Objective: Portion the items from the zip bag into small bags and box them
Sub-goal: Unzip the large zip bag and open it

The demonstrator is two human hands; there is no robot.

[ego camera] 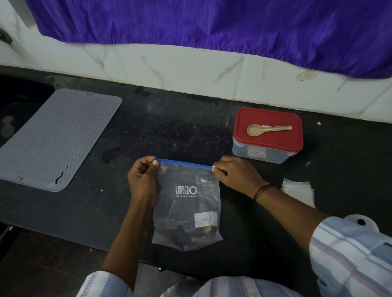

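Zip bag [187, 204] is held upright on the dark counter [189, 130], contents settled at the bottom, presumably so nothing is spilled once the blue seal strip [184, 163] is parted. Left corner of the strip is pinched by the left hand [141, 182], fingers curled tight against the thumb. Right corner is pinched by the right hand [237, 175], fingers likewise curled in. Strip looks closed; opening is judged to be the step in hand. Box with red lid [267, 135] is parked just behind-right, lid on, with the spoon [268, 128] laid on top, kept within reach for scooping. Small bags [297, 191] are stacked flat near the right wrist. Grey mat [53, 139] is left unused, well apart.
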